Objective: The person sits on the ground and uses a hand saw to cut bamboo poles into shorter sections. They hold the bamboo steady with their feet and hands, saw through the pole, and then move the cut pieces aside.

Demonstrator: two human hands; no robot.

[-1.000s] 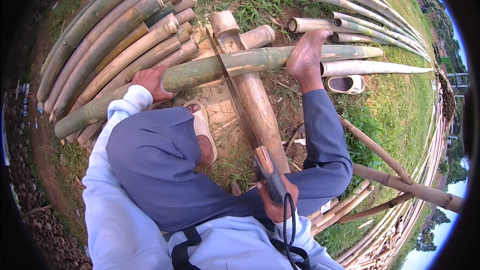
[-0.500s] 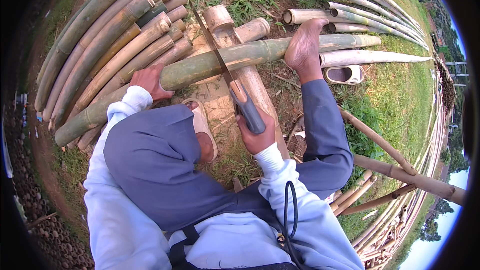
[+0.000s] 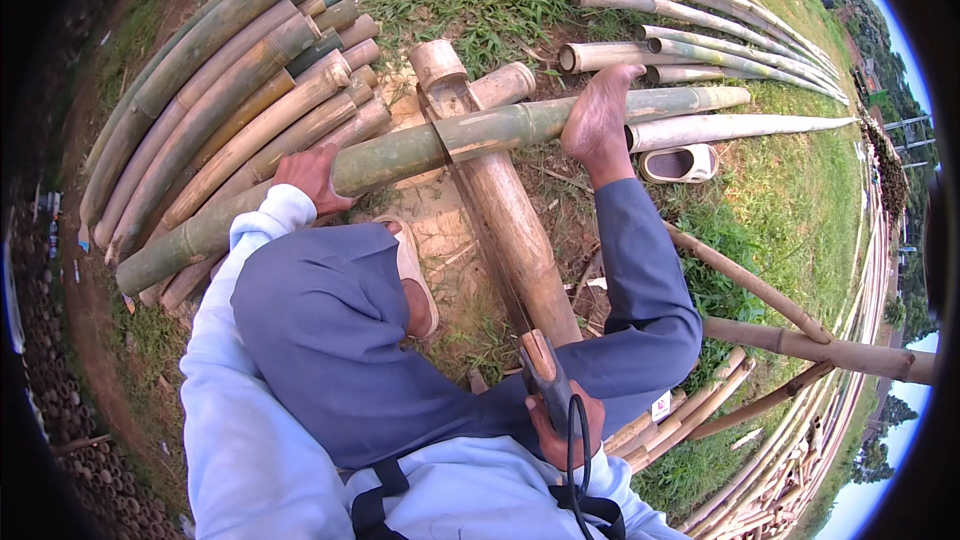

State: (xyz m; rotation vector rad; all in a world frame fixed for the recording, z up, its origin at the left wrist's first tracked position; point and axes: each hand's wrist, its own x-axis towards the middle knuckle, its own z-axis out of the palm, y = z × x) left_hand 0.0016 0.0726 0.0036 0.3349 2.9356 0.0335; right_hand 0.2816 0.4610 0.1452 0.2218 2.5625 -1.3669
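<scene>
A thick green bamboo pole (image 3: pixel 390 162) lies slantwise across a split bamboo support (image 3: pixel 515 220). My left hand (image 3: pixel 312 178) grips the pole left of the saw, its fingers over the top. In my right hand (image 3: pixel 575 425) is the handle of a handsaw (image 3: pixel 492 258), drawn back close to my lap. The long blade runs away from me and its far part sits against the pole above the support; how deep the cut goes is hidden. My bare right foot (image 3: pixel 597 128) presses on the pole farther right.
Several cut bamboo poles (image 3: pixel 225 85) are stacked at the left. More pale poles (image 3: pixel 690 8) lie at the far right, with a loose sandal (image 3: pixel 680 164) near them. A bamboo frame (image 3: pixel 800 340) stands at the right. A black cord (image 3: pixel 572 460) hangs by my right wrist.
My right hand has pulled the saw back toward my lap, so most of the blade is now on my side of the pole. The left hand keeps its grip.
</scene>
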